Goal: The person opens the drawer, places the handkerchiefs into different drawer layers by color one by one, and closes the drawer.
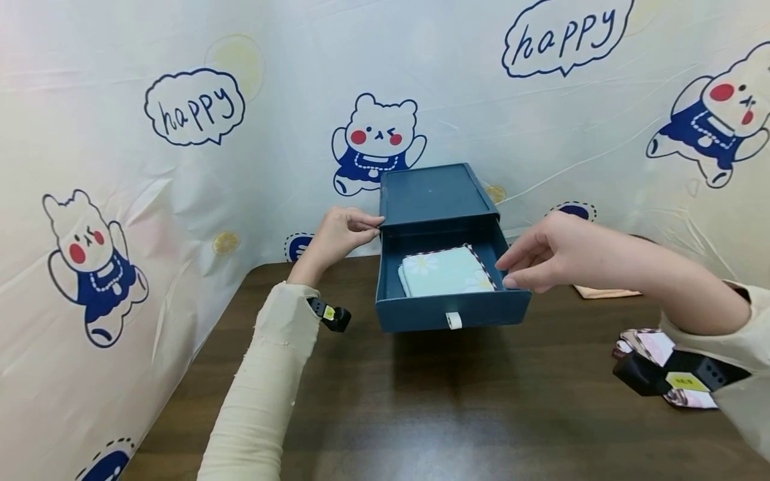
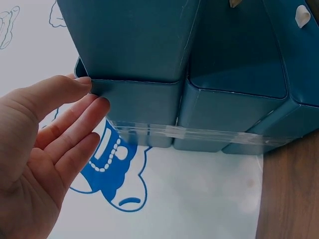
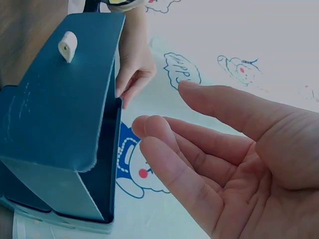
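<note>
A dark blue drawer cabinet point(image 1: 436, 190) stands at the back of the table with its top drawer point(image 1: 415, 314) pulled out. Inside the drawer lies a folded pale mint cloth point(image 1: 442, 270) with white flowers and a striped edge. My left hand point(image 1: 339, 234) pinches the cabinet's upper left front edge between thumb and fingers; the left wrist view shows the thumb tip right at that corner. Beside the drawer's right front corner hovers my right hand point(image 1: 538, 257), its fingers loosely bent. In the right wrist view nothing lies between the right thumb and fingers point(image 3: 174, 179).
Lower drawers point(image 2: 239, 50) with small white pull tabs are closed, and clear tape point(image 2: 174, 132) runs across the cabinet's side. A pink patterned cloth point(image 1: 656, 344) lies on the wooden table point(image 1: 457, 414) under my right wrist. Behind the right forearm shows a beige flat item point(image 1: 604, 292).
</note>
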{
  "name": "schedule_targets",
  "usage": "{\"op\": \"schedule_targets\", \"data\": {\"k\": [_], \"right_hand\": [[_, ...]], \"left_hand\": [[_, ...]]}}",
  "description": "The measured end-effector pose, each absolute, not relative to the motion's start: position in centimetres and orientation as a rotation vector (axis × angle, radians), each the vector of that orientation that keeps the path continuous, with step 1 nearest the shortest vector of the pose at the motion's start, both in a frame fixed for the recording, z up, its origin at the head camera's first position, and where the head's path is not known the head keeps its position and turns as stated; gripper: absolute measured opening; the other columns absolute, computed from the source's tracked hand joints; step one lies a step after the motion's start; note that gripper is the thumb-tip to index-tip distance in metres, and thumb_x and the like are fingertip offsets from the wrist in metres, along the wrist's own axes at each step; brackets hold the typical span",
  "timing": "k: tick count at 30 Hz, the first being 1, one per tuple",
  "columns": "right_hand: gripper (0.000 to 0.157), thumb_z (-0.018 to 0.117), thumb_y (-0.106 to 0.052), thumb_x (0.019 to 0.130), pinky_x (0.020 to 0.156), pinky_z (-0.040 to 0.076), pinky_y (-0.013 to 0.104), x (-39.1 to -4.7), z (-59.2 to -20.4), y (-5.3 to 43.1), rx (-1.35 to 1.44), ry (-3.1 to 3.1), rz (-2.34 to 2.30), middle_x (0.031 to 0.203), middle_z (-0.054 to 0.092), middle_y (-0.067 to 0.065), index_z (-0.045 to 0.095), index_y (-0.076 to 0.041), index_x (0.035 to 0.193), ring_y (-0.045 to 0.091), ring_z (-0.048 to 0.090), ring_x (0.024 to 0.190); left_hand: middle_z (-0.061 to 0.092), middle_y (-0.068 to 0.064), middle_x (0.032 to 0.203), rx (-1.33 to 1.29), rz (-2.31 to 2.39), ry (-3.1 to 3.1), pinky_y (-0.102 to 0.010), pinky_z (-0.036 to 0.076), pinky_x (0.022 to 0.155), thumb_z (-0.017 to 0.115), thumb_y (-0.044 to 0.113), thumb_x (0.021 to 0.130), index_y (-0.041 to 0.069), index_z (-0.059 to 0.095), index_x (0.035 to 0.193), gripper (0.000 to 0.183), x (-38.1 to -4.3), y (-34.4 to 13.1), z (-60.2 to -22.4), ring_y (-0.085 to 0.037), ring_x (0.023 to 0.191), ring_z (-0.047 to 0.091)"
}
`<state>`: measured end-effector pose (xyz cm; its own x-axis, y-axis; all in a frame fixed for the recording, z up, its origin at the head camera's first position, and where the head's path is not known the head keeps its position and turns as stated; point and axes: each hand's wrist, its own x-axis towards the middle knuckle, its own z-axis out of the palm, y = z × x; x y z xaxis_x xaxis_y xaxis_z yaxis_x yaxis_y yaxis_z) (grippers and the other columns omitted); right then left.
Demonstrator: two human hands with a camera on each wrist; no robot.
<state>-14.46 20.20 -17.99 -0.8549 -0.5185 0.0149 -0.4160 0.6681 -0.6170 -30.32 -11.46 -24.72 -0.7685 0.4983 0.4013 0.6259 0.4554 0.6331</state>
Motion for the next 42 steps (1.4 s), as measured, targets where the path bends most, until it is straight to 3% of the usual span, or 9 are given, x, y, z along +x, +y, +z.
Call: {"op": "schedule_targets", "data": {"k": [12,18,27,42], "right_hand": [[0.031,0.065,-0.017,0.086,0.06,0.053,0.026,-13.6,-20.1,20.5,-0.767,2.71,-1.0,0.082,0.067,0.0,0.064,0.003,0.11,0.011,0.061,0.066],[0.032,0.066,-0.023,0.085,0.057,0.052,0.027,-12.9,-21.1,20.4,-0.732,2.713,-0.975,0.083,0.067,-0.005,0.066,-0.004,0.109,0.011,0.061,0.069],[0.031,0.065,-0.015,0.085,0.061,0.054,0.027,-13.0,-23.1,20.5,-0.804,2.584,-1.161,0.082,0.068,0.001,0.064,0.006,0.107,0.013,0.061,0.067],[0.03,0.064,-0.017,0.085,0.061,0.054,0.029,-12.8,-24.7,19.5,-0.776,2.482,-1.244,0.082,0.067,0.0,0.065,0.005,0.106,0.015,0.061,0.066]], "left_hand": [[0.065,-0.011,0.098,-0.969,-1.223,-2.562,-0.029,0.052,0.077,0.063,0.005,0.085,0.004,0.066,0.111,0.026,-30.4,-11.5,-24.6,-0.02,0.087,0.064],[0.064,-0.015,0.1,-0.987,-1.227,-2.559,-0.032,0.052,0.078,0.062,0.002,0.086,0.0,0.065,0.111,0.026,-29.5,-11.2,-23.9,-0.024,0.089,0.064],[0.065,-0.01,0.099,-0.976,-1.202,-2.571,-0.028,0.052,0.077,0.063,0.005,0.085,0.004,0.066,0.111,0.026,-30.6,-11.1,-24.5,-0.018,0.088,0.064],[0.065,-0.01,0.1,-0.976,-1.24,-2.556,-0.028,0.052,0.078,0.064,0.004,0.085,0.004,0.066,0.111,0.026,-30.6,-11.1,-24.7,-0.018,0.09,0.064]]}}
